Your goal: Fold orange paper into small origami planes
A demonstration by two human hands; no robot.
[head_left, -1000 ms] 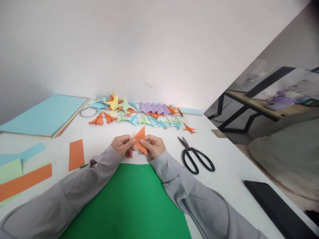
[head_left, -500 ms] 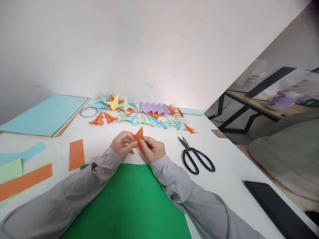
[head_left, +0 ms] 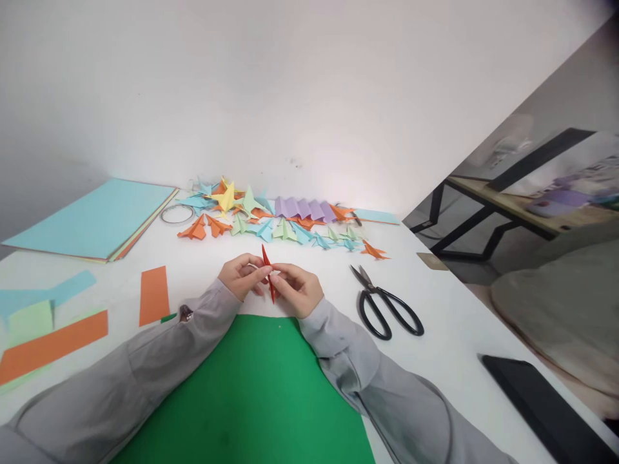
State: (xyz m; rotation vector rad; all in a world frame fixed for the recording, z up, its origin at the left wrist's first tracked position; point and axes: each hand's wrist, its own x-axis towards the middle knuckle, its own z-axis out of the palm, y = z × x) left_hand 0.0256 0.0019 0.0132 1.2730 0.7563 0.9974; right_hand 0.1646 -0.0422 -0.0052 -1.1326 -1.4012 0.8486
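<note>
Between my two hands is a small folded piece of orange paper [head_left: 265,255], seen nearly edge-on as a thin upright sliver. My left hand [head_left: 243,276] pinches it from the left with thumb and fingers. From the right, my right hand [head_left: 298,288] grips it between thumb and forefinger. The fingertips of both hands almost meet and cover its middle. Both hands are just past the far edge of a green sheet [head_left: 251,393], over the white table [head_left: 329,270].
Folded paper figures [head_left: 227,198] and a pleated purple paper [head_left: 302,209] line the wall. Black-handled scissors [head_left: 387,303] lie right, near a black flat object [head_left: 536,399]. At left are stacked coloured sheets [head_left: 97,216], a wire coil [head_left: 176,214] and orange strips [head_left: 153,295].
The folded orange paper has turned from showing its broad face to showing its thin edge. Both hands still hold it in nearly the same place. The whole view has shifted slightly.
</note>
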